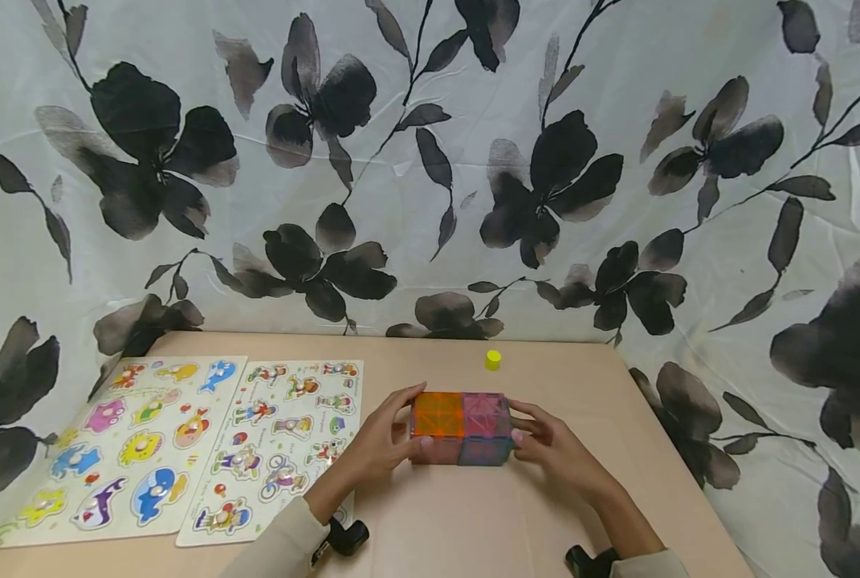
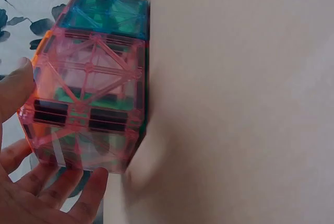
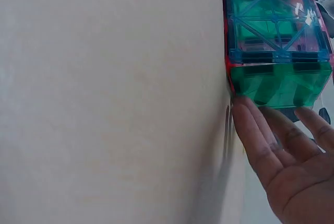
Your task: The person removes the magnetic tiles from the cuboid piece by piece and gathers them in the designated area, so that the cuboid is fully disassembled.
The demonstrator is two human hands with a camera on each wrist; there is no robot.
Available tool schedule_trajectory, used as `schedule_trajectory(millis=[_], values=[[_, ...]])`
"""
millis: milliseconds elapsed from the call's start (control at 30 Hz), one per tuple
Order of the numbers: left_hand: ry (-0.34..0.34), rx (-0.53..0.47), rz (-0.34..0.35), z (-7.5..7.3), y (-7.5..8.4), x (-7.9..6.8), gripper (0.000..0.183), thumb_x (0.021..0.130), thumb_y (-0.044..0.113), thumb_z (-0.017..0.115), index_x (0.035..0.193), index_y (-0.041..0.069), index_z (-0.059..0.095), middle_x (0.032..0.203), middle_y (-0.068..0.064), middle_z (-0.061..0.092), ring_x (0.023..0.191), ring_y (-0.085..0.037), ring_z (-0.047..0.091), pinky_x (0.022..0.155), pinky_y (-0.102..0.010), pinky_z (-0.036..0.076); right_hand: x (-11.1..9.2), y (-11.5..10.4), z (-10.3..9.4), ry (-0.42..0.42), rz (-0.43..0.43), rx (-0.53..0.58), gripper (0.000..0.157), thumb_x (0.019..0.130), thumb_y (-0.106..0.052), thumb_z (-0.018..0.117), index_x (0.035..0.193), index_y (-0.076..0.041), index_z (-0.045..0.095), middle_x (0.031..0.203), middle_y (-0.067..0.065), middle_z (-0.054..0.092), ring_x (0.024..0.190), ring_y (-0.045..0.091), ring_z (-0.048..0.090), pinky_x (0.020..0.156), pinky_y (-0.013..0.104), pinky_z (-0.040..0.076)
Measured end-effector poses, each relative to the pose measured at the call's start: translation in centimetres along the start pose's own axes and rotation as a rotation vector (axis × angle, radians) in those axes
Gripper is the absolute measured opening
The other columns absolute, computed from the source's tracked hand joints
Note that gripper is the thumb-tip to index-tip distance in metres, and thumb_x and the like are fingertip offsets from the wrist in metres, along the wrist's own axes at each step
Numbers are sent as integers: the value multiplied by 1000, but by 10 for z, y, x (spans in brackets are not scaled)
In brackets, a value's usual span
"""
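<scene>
A box built of see-through coloured magnetic tiles (image 1: 462, 429) lies on the table between my hands. Orange, pink and blue tiles show from above; a green tile (image 3: 282, 84) covers its right end in the right wrist view. My left hand (image 1: 381, 437) holds the left end, its thumb near the front edge and its fingers round the end, as the left wrist view shows with pink tiles (image 2: 88, 70). At the other end, my right hand (image 1: 563, 449) touches the box with fairly straight fingers. The box's underside is hidden.
Two sticker sheets (image 1: 209, 377) with cartoon figures lie side by side on the left of the table (image 1: 430, 522). A small yellow cylinder (image 1: 493, 360) stands behind the box. A flowered cloth (image 1: 430, 185) hangs behind the table.
</scene>
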State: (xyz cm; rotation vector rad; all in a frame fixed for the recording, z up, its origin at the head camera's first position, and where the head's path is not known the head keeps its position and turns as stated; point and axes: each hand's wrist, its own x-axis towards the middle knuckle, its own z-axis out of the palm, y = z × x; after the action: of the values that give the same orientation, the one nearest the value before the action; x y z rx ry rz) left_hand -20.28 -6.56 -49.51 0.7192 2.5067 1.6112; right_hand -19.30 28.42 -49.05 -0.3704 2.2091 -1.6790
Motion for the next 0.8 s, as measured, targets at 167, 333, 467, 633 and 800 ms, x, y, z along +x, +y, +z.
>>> schedule_trajectory(millis=[167, 333, 467, 633, 800], values=[[-2, -26, -6, 0, -3, 0, 84, 93, 8, 79, 164, 28, 38, 167, -2, 43, 154, -31, 45, 118, -55, 49, -1, -2, -1, -50, 6, 50, 68, 109, -23, 61, 168, -15, 28, 166, 28, 40, 147, 38, 53, 111, 47, 56], [-5, -50, -8, -2, -3, -1, 83, 94, 8, 80, 163, 26, 39, 167, -3, 44, 149, -32, 50, 115, -56, 51, -2, -4, -3, -100, -24, 64, 71, 109, -18, 61, 169, -12, 24, 166, 28, 39, 151, 36, 49, 112, 46, 55], [-6, -48, -11, -2, -3, -1, 83, 94, 8, 80, 164, 26, 39, 167, -4, 44, 146, -34, 53, 115, -57, 51, -2, -4, -3, -100, -42, 54, 72, 109, -16, 62, 169, -10, 23, 166, 29, 40, 151, 38, 49, 111, 43, 56], [-7, -46, -27, -3, -3, -2, 83, 94, 9, 80, 164, 28, 38, 167, -3, 43, 148, -34, 52, 116, -57, 50, 1, -2, 2, -36, -69, 16, 70, 107, -14, 64, 167, -6, 29, 160, 33, 45, 146, 48, 51, 105, 40, 60], [-7, -47, -37, -2, -4, -2, 84, 95, 7, 79, 163, 33, 38, 168, -2, 43, 147, -34, 52, 116, -58, 49, 1, -2, 6, 15, -83, 12, 65, 107, -9, 62, 165, -6, 33, 157, 34, 49, 137, 33, 64, 101, 40, 62]])
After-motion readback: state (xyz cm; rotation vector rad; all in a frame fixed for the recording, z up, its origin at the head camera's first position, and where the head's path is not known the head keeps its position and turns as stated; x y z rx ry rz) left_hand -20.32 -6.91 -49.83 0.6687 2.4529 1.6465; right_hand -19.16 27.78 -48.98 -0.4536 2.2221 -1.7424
